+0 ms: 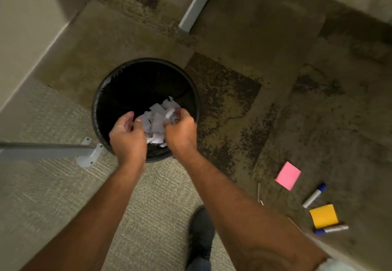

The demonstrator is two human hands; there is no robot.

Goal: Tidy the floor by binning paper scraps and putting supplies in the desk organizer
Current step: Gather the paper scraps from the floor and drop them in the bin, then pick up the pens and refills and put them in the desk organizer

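Both forearms reach forward and down from the bottom of the view, bare, meeting over the near half of a round black bin (99, 105). The left hand (127, 135) hangs over the near-left rim, back of the hand up, fingers curled loosely inward with the thumb tip touching the white paper scraps (157, 120); it is partly cupped and whether it grips any paper I cannot tell. The right hand (180, 128) is closed around a bunch of the scraps, knuckles up, over the near-right rim. The scraps sit between the two hands, above the bin's dark opening; whether they hang loose or are pressed together is unclear.

The bin stands on carpet, with a grey metal desk leg and bracket (87, 152) just beside its near-left wall and another grey leg (199, 1) farther back. A dark shoe (201, 234) rests on the floor below the right forearm.

Off to the right, well apart from the bin, lie a pink sticky pad (288, 175), a yellow sticky pad (323, 216), a blue-capped marker (315, 195), a second marker (332, 229) touching the yellow pad's near edge, and a thin pen (259, 193). The floor between the bin and these supplies is open carpet.
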